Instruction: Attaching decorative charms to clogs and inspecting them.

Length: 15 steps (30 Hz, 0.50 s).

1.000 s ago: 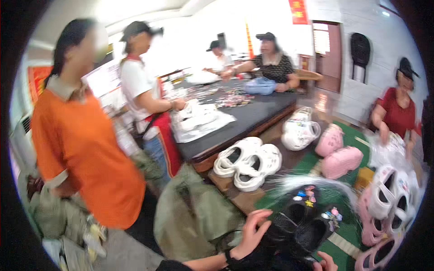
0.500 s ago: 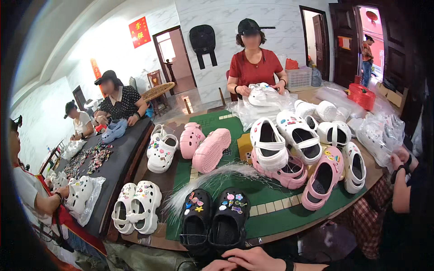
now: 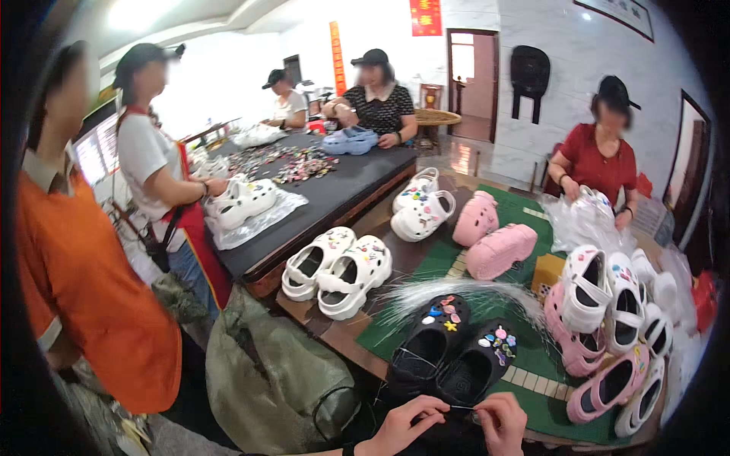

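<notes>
My left hand (image 3: 411,427) and my right hand (image 3: 503,425) are at the near table edge, fingertips pinched, with a short thin strand (image 3: 461,408) stretched between them. Just beyond stand a left black clog (image 3: 420,351) and a right black clog (image 3: 465,374), side by side, toes away from me. Colourful charms dot their toes. A pale thread crosses the left clog's opening. Behind them a loose bundle of long white plastic strands (image 3: 471,291) fans over the green mat (image 3: 426,267).
White clogs (image 3: 353,275) with charms stand left, pink clogs (image 3: 502,251) farther back, and a pile of white and pink clogs (image 3: 585,285) at right. Co-workers handle clogs at a dark table (image 3: 304,205) and across from me. An orange-clad person (image 3: 106,281) stands left beside green sacks (image 3: 274,372).
The view has swung left, bringing the orange-clad person into sight. My hands, close together before, are now apart with the strand taut between them. The black clogs stay on the table.
</notes>
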{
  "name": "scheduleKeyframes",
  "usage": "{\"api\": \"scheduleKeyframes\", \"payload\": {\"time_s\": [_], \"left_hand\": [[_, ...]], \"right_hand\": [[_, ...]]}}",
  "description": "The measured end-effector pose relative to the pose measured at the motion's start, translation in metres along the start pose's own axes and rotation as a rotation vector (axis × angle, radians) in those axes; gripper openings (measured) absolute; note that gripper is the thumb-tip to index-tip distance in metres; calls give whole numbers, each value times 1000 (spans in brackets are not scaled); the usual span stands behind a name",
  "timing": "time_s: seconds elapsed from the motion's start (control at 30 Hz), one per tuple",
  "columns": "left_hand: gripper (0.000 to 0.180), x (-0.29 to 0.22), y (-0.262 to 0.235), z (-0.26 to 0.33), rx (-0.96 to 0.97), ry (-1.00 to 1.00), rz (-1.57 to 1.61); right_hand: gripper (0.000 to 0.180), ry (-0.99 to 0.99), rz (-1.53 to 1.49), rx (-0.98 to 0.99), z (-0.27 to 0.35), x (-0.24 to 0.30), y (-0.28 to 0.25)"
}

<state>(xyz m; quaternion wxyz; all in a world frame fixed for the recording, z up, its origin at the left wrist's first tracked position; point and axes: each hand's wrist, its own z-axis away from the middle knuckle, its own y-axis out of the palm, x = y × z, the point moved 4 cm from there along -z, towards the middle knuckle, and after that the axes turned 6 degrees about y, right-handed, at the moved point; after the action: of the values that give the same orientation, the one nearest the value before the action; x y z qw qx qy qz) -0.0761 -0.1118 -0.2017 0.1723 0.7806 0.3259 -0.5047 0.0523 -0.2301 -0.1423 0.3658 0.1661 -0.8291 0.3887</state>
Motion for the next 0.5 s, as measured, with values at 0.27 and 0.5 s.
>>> {"api": "scheduleKeyframes", "payload": {"time_s": [0.27,0.5], "left_hand": [[16,20,6,6,59,-335,218],[27,21,7,5,170,-481,285]], "right_hand": [[8,-11,172,22,-14,-12,18],[9,273,-130,29,-25,-14,6]]}}
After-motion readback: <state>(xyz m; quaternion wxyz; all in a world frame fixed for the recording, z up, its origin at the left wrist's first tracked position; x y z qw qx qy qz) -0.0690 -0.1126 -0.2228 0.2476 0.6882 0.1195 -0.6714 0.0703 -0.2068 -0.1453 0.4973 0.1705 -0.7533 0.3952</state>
